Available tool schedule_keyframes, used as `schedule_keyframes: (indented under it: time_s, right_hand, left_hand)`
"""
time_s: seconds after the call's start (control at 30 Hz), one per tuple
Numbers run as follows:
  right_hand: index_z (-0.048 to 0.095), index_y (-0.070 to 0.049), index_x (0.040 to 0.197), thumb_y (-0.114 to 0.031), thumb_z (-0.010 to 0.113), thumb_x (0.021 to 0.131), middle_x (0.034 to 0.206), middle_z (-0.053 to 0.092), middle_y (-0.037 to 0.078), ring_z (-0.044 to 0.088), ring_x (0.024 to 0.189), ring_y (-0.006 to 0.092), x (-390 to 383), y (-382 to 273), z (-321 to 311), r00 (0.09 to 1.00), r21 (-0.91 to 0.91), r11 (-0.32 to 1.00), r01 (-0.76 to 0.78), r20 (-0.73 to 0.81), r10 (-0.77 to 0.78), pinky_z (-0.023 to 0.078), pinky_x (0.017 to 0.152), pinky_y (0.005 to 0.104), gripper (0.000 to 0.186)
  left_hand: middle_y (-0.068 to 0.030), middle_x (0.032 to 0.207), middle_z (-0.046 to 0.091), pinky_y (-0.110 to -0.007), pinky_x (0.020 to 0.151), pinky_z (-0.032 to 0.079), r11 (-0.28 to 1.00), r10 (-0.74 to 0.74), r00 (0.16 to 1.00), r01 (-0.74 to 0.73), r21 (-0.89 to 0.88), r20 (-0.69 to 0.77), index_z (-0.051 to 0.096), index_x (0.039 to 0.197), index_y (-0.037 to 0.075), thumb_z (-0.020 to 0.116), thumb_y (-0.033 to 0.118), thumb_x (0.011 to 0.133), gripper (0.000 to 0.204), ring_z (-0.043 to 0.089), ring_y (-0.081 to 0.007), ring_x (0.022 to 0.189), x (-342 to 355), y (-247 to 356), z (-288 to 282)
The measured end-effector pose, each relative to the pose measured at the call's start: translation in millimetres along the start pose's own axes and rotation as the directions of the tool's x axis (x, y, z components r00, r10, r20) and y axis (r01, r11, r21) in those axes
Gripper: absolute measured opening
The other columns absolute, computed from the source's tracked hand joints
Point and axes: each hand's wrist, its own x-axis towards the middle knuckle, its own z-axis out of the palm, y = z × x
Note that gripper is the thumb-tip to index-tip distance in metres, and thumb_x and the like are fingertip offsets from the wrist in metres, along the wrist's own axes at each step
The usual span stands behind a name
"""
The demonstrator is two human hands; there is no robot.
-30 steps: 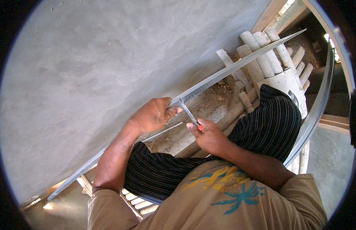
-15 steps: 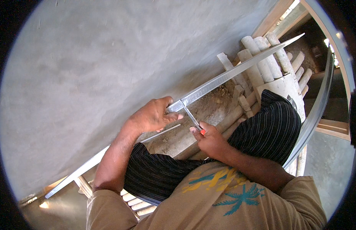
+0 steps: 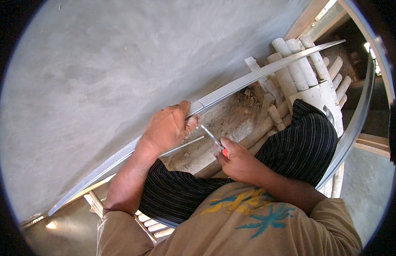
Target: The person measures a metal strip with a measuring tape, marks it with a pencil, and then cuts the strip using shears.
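Note:
A long silver metal profile [image 3: 240, 82] runs diagonally in front of me, from lower left to upper right. My left hand [image 3: 164, 129] grips it near its middle, fingers over the far edge and thumb on the near side. A thin line crosses the profile just right of that hand. My right hand [image 3: 240, 161] is closed round a red-handled tool [image 3: 213, 137] with a narrow metal blade. The blade points up and left, its tip below the profile and apart from it, near my left thumb. My fingers hide most of the handle.
A smooth grey wall [image 3: 100, 64] rises behind the profile. Several pale round poles [image 3: 295, 70] lie at the upper right, by a white sack [image 3: 319, 98]. Below the profile are rubble-strewn ground [image 3: 225, 121] and a thin pale strip [image 3: 185, 146]. Another curved metal length [image 3: 349, 136] passes at my right.
The tool's blade has come away from the profile, down toward me. The profile has rolled, showing a different face. My left hand has turned with it and keeps its grip.

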Motion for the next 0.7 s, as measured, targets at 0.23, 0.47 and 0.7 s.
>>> schedule_keyframes:
  time_s: [0.23,0.47,0.7]
  right_hand:
    - [0.055,0.005,0.108,-0.027,0.060,0.099,0.090,0.064,0.032,0.062,0.090,0.0531,16,-4,-5,0.996,0.003,0.999,-0.039,-0.075,0.039,0.049,0.081,0.0579,0.033]
    - [0.054,0.003,0.105,-0.022,0.061,0.098,0.089,0.064,0.031,0.062,0.088,0.0516,21,-17,-7,0.995,-0.030,0.998,-0.050,-0.085,0.047,0.049,0.080,0.0562,0.028]
    - [0.054,0.006,0.115,-0.020,0.062,0.097,0.090,0.064,0.030,0.063,0.088,0.0506,20,-8,-2,0.992,-0.046,0.999,-0.016,-0.125,0.010,0.050,0.080,0.0558,0.033]
  left_hand:
    - [-0.0271,0.075,0.063,-0.055,0.069,0.049,0.992,-0.020,0.996,0.031,-0.125,0.088,0.056,0.096,-0.002,0.062,0.038,0.100,0.040,0.065,-0.0491,0.080,6,-4,-4]
    - [-0.0241,0.077,0.066,-0.054,0.069,0.051,0.998,-0.053,0.998,0.054,-0.045,0.022,0.056,0.100,-0.001,0.064,0.037,0.099,0.038,0.067,-0.0471,0.080,0,5,-4]
    - [-0.0236,0.079,0.067,-0.055,0.071,0.052,0.998,-0.063,0.997,0.065,-0.026,0.048,0.056,0.103,0.000,0.064,0.038,0.099,0.039,0.067,-0.0466,0.081,0,6,-6]
